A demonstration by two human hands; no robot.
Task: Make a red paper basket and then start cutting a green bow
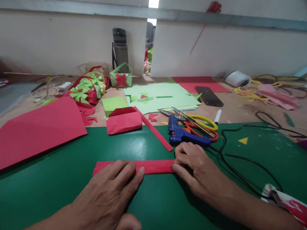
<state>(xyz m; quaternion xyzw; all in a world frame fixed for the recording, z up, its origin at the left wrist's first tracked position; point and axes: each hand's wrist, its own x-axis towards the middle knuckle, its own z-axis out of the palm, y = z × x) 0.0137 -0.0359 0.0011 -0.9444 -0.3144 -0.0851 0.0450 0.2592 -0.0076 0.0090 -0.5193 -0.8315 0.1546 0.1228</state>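
A folded red paper strip (157, 167) lies lengthwise before me on the green mat. My left hand (105, 190) rests over its left part, fingers stretched out and pressing on it, thumb apart on the mat. At the strip's right end, my right hand (193, 167) has its fingers curled and pinches the paper between thumb and fingertips. Just beyond are a small red paper box (124, 122) and a thin red paper band (156, 133) slanting toward my right hand. A blue glue gun (185, 135) sits near my right knuckles.
Scissors (204, 121) with yellow and red handles lie behind the glue gun, whose black cable (227, 152) loops rightward. Red card (40, 129) covers the left. Pale green sheets (163, 94), a phone (208, 95), paper baskets (120, 79) and a bottle (121, 52) stand farther back.
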